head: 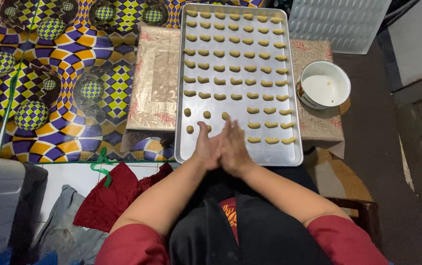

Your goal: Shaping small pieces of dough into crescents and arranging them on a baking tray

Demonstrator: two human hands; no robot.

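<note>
My left hand (206, 147) and my right hand (232, 147) are pressed palm to palm over the near edge of a metal baking tray (289, 157). What lies between the palms is hidden. The tray holds several rows of small curved yellow dough pieces (235, 68), with a few round dough balls (187, 112) near my fingertips at the tray's lower left.
The tray rests on a low stand covered with gold patterned paper (154, 83). A white bowl (324, 86) stands to the right of the tray. A bright patterned mat (49, 73) lies to the left, with a red cloth (108, 201) near my left elbow.
</note>
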